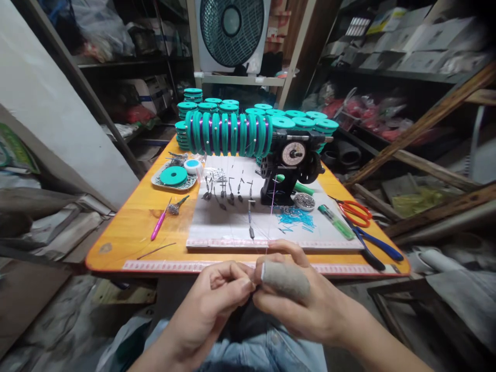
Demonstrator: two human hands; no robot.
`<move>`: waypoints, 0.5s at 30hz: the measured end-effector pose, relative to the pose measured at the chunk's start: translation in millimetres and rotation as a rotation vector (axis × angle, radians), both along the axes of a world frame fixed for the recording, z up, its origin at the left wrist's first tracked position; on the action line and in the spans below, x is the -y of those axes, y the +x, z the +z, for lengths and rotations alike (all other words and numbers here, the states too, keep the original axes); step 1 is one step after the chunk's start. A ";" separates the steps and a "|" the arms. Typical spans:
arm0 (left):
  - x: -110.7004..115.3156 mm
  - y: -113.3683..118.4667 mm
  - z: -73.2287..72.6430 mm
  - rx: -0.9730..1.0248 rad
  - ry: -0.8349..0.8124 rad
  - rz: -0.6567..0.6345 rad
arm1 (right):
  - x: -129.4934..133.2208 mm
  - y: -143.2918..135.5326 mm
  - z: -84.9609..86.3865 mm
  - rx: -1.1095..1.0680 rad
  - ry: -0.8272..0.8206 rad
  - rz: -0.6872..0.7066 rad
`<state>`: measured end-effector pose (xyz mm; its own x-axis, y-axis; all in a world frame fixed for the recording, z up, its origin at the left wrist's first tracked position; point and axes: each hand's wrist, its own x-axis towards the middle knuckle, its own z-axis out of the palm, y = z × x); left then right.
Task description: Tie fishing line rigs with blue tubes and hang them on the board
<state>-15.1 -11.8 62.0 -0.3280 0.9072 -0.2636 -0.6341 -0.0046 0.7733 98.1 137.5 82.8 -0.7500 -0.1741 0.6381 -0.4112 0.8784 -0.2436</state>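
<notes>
Just in front of the table's near edge, my left hand [220,294] and my right hand [294,289] meet fingertip to fingertip. Both are pinched closed on something too small to make out. A grey cloth sleeve covers one finger of my right hand. A thin purple line [273,206] runs from the black winding machine [290,160] down to my right hand. Teal spools [228,135] sit in a row on the machine's shaft. Below them, small dark weights [251,232] lie on the white board [232,227].
On the left are a tray [155,182] and a pink tool [158,226]. To the right lie blue pieces [298,219], a green case [336,222], orange scissors [356,213] and blue-handled pliers [382,245]. Spool stacks [304,123] and a fan [231,31] stand behind.
</notes>
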 end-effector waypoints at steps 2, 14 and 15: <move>-2.2 -0.2 1.1 0.058 -0.011 -0.042 | -0.7 0.3 0.0 0.048 -0.046 -0.014; 0.4 3.7 -13.7 -1.647 0.291 0.479 | 1.8 -6.1 -4.7 0.000 -0.433 -0.086; 0.1 4.1 -14.2 -1.803 0.344 0.506 | 2.6 -10.1 -4.4 0.000 -0.456 -0.117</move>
